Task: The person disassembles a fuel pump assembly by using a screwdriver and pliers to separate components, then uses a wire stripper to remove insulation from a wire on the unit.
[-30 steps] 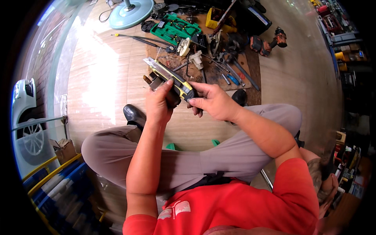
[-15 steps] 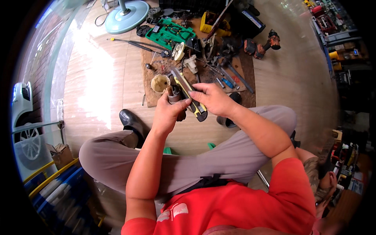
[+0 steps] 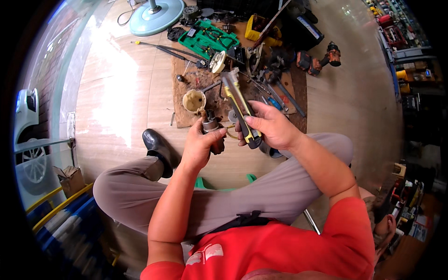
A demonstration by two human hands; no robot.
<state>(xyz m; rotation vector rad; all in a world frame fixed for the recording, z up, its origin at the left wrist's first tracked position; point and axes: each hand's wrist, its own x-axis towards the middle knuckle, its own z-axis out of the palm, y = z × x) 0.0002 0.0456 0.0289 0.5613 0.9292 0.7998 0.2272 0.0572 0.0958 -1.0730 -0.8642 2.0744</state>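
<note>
My left hand (image 3: 197,148) is closed around a small cylindrical metal part (image 3: 210,124), with a brown, rusty-looking piece at its upper end. The grip hides part of its lower end. To the right, my right hand (image 3: 276,124) grips a yellow-and-black utility knife (image 3: 240,108), its handle end toward me and its other end tilted up and away. Knife and metal part are apart. Just beyond my left hand, a cream plastic cup (image 3: 185,103) sits on the stained brown board (image 3: 186,120).
On the board lie an open green tool case (image 3: 188,43), a white round part (image 3: 217,61) and several hand tools. A cordless drill (image 3: 305,62) rests to the right. A pale blue round base (image 3: 163,18) stands far left; a yellow container (image 3: 252,29) is at the back.
My right hand has moved right with the utility knife, away from the metal part. My left hand keeps its hold, and more of the metal part now shows.
</note>
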